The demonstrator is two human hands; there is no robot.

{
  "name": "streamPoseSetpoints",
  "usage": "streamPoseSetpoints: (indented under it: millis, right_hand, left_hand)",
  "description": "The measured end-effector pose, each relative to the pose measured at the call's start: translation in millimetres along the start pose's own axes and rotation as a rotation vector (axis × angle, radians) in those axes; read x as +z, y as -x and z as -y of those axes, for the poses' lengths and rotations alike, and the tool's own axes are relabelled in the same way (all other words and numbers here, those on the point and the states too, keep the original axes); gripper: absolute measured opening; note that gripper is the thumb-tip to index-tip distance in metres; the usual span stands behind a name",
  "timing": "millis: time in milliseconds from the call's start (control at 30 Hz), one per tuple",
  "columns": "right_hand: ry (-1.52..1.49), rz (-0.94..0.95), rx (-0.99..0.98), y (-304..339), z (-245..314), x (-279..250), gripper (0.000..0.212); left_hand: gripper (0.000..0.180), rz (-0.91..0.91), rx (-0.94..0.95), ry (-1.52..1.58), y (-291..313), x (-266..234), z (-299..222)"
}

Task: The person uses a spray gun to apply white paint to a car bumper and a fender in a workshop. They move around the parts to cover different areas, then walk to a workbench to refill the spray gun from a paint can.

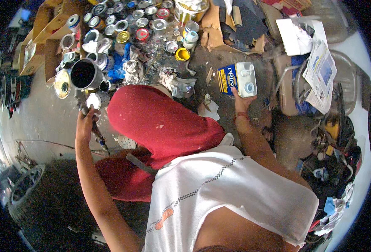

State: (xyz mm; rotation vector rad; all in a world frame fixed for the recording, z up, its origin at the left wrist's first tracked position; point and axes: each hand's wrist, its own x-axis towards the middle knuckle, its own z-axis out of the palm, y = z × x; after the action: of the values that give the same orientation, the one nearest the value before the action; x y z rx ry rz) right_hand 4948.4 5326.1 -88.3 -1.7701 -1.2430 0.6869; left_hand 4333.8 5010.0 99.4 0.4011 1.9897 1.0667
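My left hand point(87, 117) is closed around the handle of a paint spray gun point(81, 100). The gun's metal cup point(96, 78) has no lid, and its inside looks dark. Off to the right, my right hand point(243, 101) grips the near side of a rectangular metal can point(245, 71) with a blue and yellow label. A round cap sits at the near corner of the can's silver top. Close to the spray gun stand a can with a white top point(96, 101) and a tin with a yellowish inside point(62, 84).
Many paint tins point(142, 34) crowd the floor ahead, with an open yellow tin point(183, 54) and crumpled rags point(175, 84) among them. Cardboard boxes point(51, 29) stand far left. A folding chair point(287, 80) with newspaper point(319, 80) is at right; a tyre point(28, 187) lies lower left.
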Motion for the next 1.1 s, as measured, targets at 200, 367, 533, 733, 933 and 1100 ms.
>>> streamPoseSetpoints:
  millis: [200,367,533,733,933,1100]
  right_hand:
    - [-0.171,0.211,-0.17,-38.7,91.8,-1.6,0.122]
    - [0.099,0.543,-0.569,-55.1,248.9,-24.0,0.117]
    - [0.102,0.854,-0.877,-33.0,417.4,-11.7,0.115]
    - [0.167,1.168,-1.134,16.6,547.1,41.4,0.114]
    - [0.36,1.278,-1.31,70.3,596.3,89.8,0.108]
    - [0.492,1.42,-1.191,102.1,616.6,107.8,0.109]
  left_hand:
    - [0.036,-0.038,0.0,-0.002,-1.0,11.0,16.7]
    - [0.055,-0.118,0.029,-0.14,4.3,21.8,12.0]
    - [0.061,-0.089,0.089,-0.203,6.9,24.1,5.7]
    - [0.062,-0.105,0.148,-0.174,9.2,28.2,-0.6]
    - [0.06,-0.192,0.2,-0.285,6.0,27.6,-2.8]
    - [0.057,-0.183,0.156,-0.282,1.4,30.9,3.2]
